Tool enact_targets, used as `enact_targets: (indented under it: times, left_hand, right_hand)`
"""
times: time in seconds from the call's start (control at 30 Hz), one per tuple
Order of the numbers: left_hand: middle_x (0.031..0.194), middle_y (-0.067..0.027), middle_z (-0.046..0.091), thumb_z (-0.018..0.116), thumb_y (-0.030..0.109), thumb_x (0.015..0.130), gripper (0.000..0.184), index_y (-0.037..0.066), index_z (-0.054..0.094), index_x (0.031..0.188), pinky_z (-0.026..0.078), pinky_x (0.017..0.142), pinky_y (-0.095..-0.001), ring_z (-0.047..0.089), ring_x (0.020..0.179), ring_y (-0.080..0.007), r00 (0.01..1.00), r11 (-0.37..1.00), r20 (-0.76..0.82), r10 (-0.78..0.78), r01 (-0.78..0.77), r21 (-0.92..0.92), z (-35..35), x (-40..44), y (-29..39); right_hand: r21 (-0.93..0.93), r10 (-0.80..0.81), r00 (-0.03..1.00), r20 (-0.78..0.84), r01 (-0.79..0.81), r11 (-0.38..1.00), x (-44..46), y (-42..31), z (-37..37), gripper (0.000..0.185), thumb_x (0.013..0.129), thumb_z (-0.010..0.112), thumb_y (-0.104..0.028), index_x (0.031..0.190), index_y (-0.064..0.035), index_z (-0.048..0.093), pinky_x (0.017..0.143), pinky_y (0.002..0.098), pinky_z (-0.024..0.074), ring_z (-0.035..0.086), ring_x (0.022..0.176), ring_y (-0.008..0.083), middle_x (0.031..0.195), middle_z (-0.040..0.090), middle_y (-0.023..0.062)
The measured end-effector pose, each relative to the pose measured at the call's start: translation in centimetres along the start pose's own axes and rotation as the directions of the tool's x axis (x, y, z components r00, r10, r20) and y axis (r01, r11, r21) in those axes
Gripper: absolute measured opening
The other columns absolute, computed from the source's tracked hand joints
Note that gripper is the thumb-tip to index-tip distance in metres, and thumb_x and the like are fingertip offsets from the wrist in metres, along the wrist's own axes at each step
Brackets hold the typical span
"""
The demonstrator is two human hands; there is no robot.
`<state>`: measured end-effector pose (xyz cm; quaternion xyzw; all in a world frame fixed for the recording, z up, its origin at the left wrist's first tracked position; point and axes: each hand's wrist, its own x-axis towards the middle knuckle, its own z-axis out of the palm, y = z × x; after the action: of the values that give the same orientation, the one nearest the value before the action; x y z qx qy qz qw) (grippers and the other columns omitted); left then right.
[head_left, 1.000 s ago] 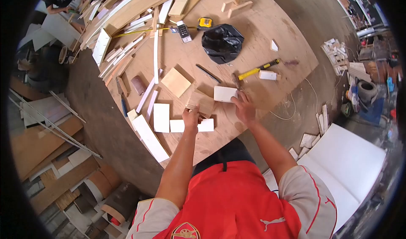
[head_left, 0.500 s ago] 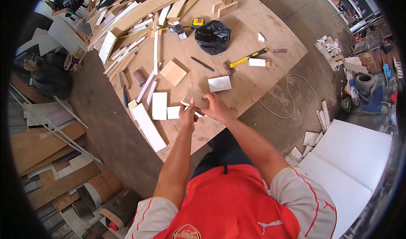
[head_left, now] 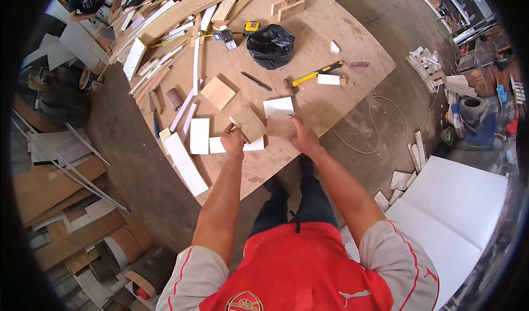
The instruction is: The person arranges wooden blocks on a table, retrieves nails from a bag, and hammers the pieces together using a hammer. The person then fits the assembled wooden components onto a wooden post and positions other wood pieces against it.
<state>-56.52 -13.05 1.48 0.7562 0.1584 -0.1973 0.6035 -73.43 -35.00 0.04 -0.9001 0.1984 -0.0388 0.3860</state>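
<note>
My left hand [head_left: 232, 139] grips a light brown wooden block [head_left: 249, 123] by its left edge, tilted above the table. In my right hand [head_left: 305, 136] is a darker brown wooden block [head_left: 280, 126], pinched at its right side. The two blocks are close together, nearly edge to edge. Just beyond the darker one lies a white block [head_left: 279, 106]. Beneath and beside my left hand rests a long white piece [head_left: 217, 145], partly covered by the hand and block. Left of it is an upright-lying white rectangular block [head_left: 200, 135].
A square wooden block [head_left: 218, 93], black pen [head_left: 255, 81], hammer with yellow handle [head_left: 317, 74] and black plastic bag [head_left: 270, 46] lie on the plywood table [head_left: 352, 85]. Wood strips [head_left: 182, 22] pile up at the far left, where another person [head_left: 88, 2] is. A cord [head_left: 376, 140] crosses the floor.
My hands have moved apart. What looked like one stack of wood between them is now two blocks, one in each hand. The view has shifted slightly.
</note>
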Motion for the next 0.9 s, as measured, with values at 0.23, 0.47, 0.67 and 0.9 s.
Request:
enact_targets:
  times: [0.23,0.47,0.67,0.9]
  left_hand:
    - [0.079,-0.0029,0.062,0.077,0.025,0.1,0.051,-0.003,0.067,0.141,0.041,0.042,-0.0285,0.051,0.049,-0.0097,0.998,0.997,0.054,0.037,-0.04,0.062,-1.6,2.2,0.6]
    - [0.093,-0.0092,0.076,0.076,0.017,0.099,0.049,-0.001,0.066,0.143,0.054,0.048,-0.0302,0.067,0.064,-0.0142,0.992,0.983,-0.103,0.072,-0.053,0.177,-1.6,1.9,-1.4]
    - [0.105,-0.013,0.08,0.078,0.025,0.095,0.046,0.002,0.072,0.135,0.061,0.075,-0.038,0.076,0.079,-0.0227,0.95,0.967,-0.283,0.132,-0.061,0.247,-1.3,1.5,-3.1]
    - [0.1,-0.0146,0.08,0.079,0.034,0.096,0.038,0.0,0.08,0.113,0.058,0.084,-0.0419,0.076,0.091,-0.0298,0.838,0.912,-0.466,0.283,-0.083,0.403,-6.8,-0.1,-0.3]
  right_hand:
    - [-0.178,0.003,0.995,0.097,0.014,0.984,0.1,0.5,-3.5,0.071,0.083,0.075,-0.013,0.149,-0.0142,0.047,0.107,0.0519,0.0505,0.056,0.137,0.04,0.151,0.056,0.0137]
    - [-0.231,-0.036,0.997,0.075,0.052,0.971,0.4,4.6,-3.6,0.066,0.082,0.076,-0.013,0.144,-0.0145,0.055,0.116,0.0517,0.043,0.047,0.147,0.0366,0.156,0.053,0.0104]
    - [-0.3,-0.138,0.989,0.048,0.147,0.943,2.2,2.1,-5.0,0.073,0.08,0.084,-0.028,0.146,-0.0138,0.056,0.121,0.0553,0.0385,0.048,0.143,0.0429,0.152,0.055,0.0162]
    - [-0.349,-0.157,0.986,0.049,0.164,0.923,6.8,-1.7,-3.9,0.078,0.078,0.091,-0.024,0.146,-0.0101,0.057,0.115,0.051,0.0454,0.053,0.137,0.0399,0.146,0.057,0.0189]
